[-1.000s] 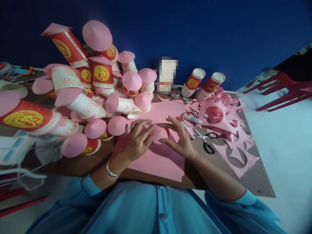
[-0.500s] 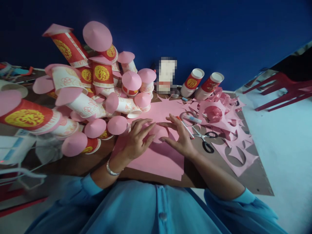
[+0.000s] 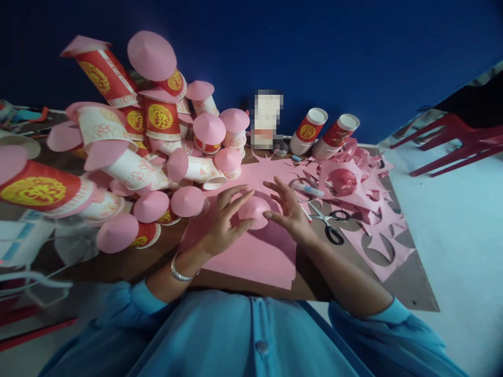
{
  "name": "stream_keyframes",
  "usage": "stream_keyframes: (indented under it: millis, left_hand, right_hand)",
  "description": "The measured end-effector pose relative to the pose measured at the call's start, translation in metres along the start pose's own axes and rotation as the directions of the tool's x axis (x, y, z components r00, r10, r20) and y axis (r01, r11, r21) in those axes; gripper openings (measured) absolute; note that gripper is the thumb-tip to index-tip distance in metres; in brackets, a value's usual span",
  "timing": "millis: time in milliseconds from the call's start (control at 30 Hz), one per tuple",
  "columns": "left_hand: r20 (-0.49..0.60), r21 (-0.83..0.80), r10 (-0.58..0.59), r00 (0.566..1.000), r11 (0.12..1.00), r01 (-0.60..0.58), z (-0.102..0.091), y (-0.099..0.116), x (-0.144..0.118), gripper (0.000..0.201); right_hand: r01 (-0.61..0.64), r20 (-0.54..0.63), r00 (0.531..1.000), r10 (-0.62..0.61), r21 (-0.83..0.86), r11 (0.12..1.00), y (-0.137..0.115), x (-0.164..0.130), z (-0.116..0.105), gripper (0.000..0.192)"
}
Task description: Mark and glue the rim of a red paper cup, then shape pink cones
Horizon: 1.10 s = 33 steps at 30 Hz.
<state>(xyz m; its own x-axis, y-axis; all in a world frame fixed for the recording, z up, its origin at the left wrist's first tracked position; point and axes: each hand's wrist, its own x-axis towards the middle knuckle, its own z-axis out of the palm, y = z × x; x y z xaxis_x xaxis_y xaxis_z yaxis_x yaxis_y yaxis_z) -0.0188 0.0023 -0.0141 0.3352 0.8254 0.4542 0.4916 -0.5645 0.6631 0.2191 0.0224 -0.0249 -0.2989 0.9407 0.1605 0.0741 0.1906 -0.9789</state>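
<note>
A small pink paper cone (image 3: 254, 212) sits on a stack of pink paper sheets (image 3: 251, 256) in front of me. On its left side, my left hand (image 3: 226, 220) is spread, thumb and fingers apart around the cone's edge. My right hand (image 3: 288, 212) hovers at the cone's right side with fingers spread, its thumb tip near the cone's surface; whether it touches, I cannot tell. Neither hand grips the cone. Scissors with black handles (image 3: 334, 234) lie to the right of my right hand, and a red-and-white pen (image 3: 306, 213) is partly hidden behind that hand.
Paper cups with pink cone tops (image 3: 161, 118) are piled at the left. Two stacks of red-and-white cups (image 3: 308, 131) stand by the blue wall. Cut pink scraps (image 3: 373, 204), a tape roll (image 3: 296, 191) and a glue stick (image 3: 310, 189) lie at the right. A red stool (image 3: 451, 141) stands beyond the table.
My hands have drawn apart a little from the cone, and more of its surface shows. My right hand's fingers have lifted. The view has shifted slightly.
</note>
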Motion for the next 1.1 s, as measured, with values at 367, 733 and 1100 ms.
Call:
stream_keyframes:
  millis: [367,733,1100]
  left_hand:
    - [0.038,-0.009,0.024,0.999,1.0,-0.024,-0.006,0.0,-0.001,0.051]
    - [0.062,0.019,0.037,0.997,0.999,-0.039,-0.009,-0.004,-0.003,0.047]
    - [0.079,-0.024,0.073,0.994,0.997,-0.071,-0.01,-0.003,-0.003,0.06]
  right_hand:
    - [0.016,0.02,1.0,-0.016,0.016,1.0,-0.003,-0.002,0.003,0.097]
    - [0.063,0.039,0.997,-0.06,-0.097,0.993,-0.005,-0.009,0.015,0.1]
    - [0.057,0.048,0.997,-0.055,-0.058,0.997,-0.009,-0.009,0.021,0.102]
